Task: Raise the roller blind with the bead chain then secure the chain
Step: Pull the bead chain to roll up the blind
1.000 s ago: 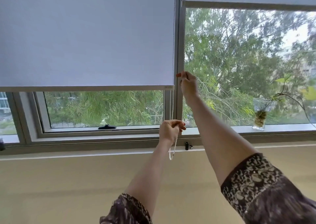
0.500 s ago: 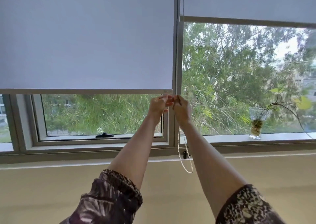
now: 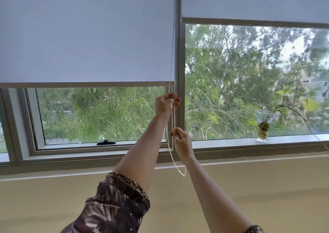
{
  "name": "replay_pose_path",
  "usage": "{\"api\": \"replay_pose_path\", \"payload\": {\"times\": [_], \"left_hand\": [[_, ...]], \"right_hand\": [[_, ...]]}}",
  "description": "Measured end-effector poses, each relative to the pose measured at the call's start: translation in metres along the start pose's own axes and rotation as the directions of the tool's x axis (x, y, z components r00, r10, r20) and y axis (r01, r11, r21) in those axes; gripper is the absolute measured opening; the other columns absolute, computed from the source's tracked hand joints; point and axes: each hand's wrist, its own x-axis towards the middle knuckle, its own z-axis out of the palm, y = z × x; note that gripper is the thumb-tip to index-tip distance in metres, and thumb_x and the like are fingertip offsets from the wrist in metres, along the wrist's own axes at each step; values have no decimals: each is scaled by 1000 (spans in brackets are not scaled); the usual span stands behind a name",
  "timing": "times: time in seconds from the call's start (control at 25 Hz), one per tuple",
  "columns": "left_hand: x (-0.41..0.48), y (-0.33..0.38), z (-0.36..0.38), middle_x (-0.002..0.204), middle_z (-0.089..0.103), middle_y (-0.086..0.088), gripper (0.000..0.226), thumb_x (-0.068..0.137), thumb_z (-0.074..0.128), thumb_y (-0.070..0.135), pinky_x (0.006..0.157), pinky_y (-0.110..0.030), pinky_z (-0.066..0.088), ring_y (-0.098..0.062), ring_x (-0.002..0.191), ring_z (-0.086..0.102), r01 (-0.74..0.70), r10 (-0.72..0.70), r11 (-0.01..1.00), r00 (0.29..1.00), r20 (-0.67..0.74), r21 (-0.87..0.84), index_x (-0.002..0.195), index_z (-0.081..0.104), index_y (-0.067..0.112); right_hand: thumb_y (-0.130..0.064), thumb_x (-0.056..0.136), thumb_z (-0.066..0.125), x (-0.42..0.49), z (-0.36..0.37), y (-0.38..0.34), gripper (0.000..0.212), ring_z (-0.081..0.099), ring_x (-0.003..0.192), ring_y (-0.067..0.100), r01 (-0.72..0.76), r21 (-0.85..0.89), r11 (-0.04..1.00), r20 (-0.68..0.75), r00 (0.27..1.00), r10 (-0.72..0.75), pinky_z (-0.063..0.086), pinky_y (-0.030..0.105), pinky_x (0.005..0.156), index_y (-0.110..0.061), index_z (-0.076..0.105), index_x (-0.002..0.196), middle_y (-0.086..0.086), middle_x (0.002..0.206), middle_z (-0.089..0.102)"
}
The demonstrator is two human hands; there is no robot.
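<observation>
A pale grey roller blind covers most of the left window; its bottom bar hangs a little above the lower pane. A white bead chain runs down the blind's right edge beside the window post and ends in a loop below the sill. My left hand is shut on the chain just under the bottom bar. My right hand pinches the chain lower down, near the sill.
A second blind on the right window is raised higher. A glass vase with a plant cutting stands on the right sill. A black window latch sits on the left frame. Beige wall lies below the sill.
My right hand has dropped from beside my left hand down to the sill, drawing the chain with it. My left hand stays high on the chain. The blind's bottom bar sits slightly higher.
</observation>
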Motion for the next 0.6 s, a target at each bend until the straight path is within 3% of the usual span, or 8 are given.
{"api": "replay_pose_path", "payload": {"times": [0.08,0.16,0.28,0.4,0.48,0.6], "left_hand": [[-2,-6,6,87,72,-13,21,92,60,10,45,-12,48,-3,52,62,-20,22,999,998,-59,31,104,70,-5],[-3,-7,15,86,74,-18,16,90,62,5,58,-24,58,-10,56,63,-54,63,994,993,-97,97,98,71,-5],[-12,-12,25,88,75,-17,15,89,63,6,72,-38,61,-21,68,69,-85,104,983,988,-111,163,97,73,-1],[-24,-29,23,91,76,-12,17,89,63,11,66,-27,60,-20,76,72,-99,131,955,986,-99,279,100,73,3],[-30,-45,16,90,76,-9,15,89,63,11,52,-11,52,-11,66,69,-95,135,945,985,-109,314,99,73,5],[-38,-64,6,86,76,-8,14,87,65,8,50,-7,50,-4,60,63,-105,147,930,985,-95,352,97,73,4]], "right_hand": [[-19,97,45,2,-8,-1,30,33,38,2,-1,-24,1000,29,1000,2,24,18,42,-18,58,70,-13,42,45],[-19,98,43,4,-14,-4,31,35,37,2,-34,-33,999,84,996,37,26,17,40,-16,59,72,-9,48,45],[-21,100,38,7,-24,-10,32,42,36,7,-183,72,981,228,960,162,31,19,36,-13,59,78,6,54,51],[-16,100,33,17,-41,-17,30,60,58,17,-277,177,944,263,938,226,47,23,50,-5,61,99,10,72,64],[-14,100,32,31,-53,-22,32,61,73,24,-249,242,938,201,958,203,48,30,66,1,59,109,15,84,66],[-20,101,34,56,-61,-43,33,62,90,27,-196,256,947,115,979,171,49,41,84,0,59,111,20,99,67]]}}
